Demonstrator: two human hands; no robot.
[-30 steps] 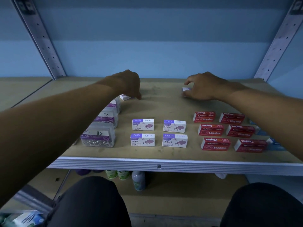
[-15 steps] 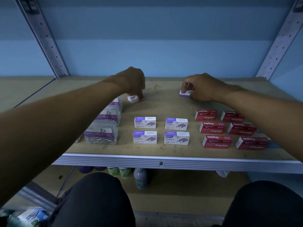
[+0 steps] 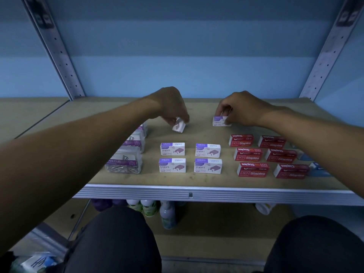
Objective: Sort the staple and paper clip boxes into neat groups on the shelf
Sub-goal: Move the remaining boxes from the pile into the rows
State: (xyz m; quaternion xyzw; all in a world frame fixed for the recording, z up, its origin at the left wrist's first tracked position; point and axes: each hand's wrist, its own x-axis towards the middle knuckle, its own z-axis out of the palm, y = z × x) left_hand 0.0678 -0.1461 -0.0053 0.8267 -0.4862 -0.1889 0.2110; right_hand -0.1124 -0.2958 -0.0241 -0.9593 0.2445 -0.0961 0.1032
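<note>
Left hand (image 3: 171, 107) pinching a tilted white staple box (image 3: 179, 125), right hand (image 3: 241, 109) pinching a flat purple-white staple box (image 3: 219, 121), both far on the shelf (image 3: 189, 194) behind four matching boxes.

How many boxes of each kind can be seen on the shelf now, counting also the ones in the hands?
White and purple staple boxes: 6, four in a square and one in each hand
Red staple boxes: 6
Clear paper clip boxes: at least 3, the row is partly hidden by the left arm
Blue boxes: at least 2, partly hidden by the right arm
Total: at least 17
</note>
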